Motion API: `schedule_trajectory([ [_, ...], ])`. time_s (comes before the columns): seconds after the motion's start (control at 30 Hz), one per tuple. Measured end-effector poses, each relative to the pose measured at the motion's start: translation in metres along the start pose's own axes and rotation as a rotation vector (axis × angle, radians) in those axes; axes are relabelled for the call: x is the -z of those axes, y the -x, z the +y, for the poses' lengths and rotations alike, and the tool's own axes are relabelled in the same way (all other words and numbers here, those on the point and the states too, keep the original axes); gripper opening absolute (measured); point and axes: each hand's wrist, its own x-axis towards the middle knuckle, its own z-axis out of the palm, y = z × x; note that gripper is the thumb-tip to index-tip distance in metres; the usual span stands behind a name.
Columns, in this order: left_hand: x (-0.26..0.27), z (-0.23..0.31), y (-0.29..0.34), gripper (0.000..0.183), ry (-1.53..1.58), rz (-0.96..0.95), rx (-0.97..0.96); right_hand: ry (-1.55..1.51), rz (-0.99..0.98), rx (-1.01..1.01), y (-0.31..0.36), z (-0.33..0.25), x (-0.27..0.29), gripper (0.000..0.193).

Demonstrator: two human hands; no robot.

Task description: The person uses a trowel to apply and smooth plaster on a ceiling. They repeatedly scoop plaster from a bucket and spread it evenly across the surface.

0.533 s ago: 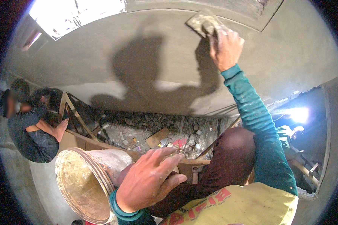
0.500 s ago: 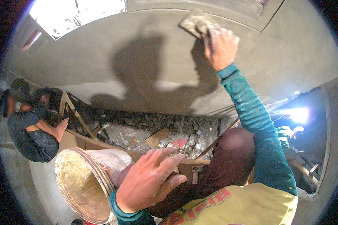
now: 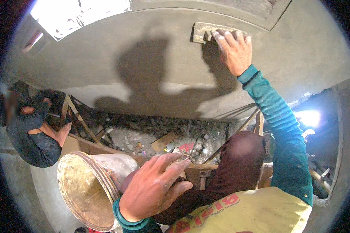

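My right hand [image 3: 237,52] grips a rectangular plasterer's float [image 3: 200,32], its face against the grey plastered wall [image 3: 284,66] just below a raised moulding. Fingers and thumb wrap the float's back, so its handle is mostly hidden. Low in front of me, my left hand [image 3: 153,190] hovers above my bent leg, fingers stretched out, thumb apart, nothing seen in its grasp. Left of that hand, a plaster-crusted bucket [image 3: 118,167] lies tilted with its mouth toward me. My shadow falls across the wall.
A wooden plank [image 3: 81,145] runs along the wall, with a timber trestle frame [image 3: 78,120] behind it. Rubble and scraps [image 3: 144,134] lie below. Another person [image 3: 33,134] crouches at the far left. A bright lamp [image 3: 309,118] shines through an opening on the right.
My right hand has slid the float a little to the right along the wall and turned it from slanted to nearly level. The left hand has hardly moved.
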Motion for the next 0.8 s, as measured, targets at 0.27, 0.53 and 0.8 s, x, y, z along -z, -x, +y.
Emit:
schedule_trajectory([
  [0.27, -0.001, 0.000, -0.007, 0.051, 0.000, -0.022, 0.022, 0.031, 0.043, 0.083, -0.009, 0.016, -0.010, 0.063],
  [0.53, 0.002, -0.003, -0.006, 0.051, -0.019, -0.002, 0.038, -0.147, -0.173, 0.138, 0.034, -0.031, -0.042, 0.032],
  [0.8, -0.001, -0.004, -0.004, 0.051, -0.001, -0.001, 0.027, -0.090, 0.216, -0.275, 0.011, 0.004, -0.018, 0.050],
])
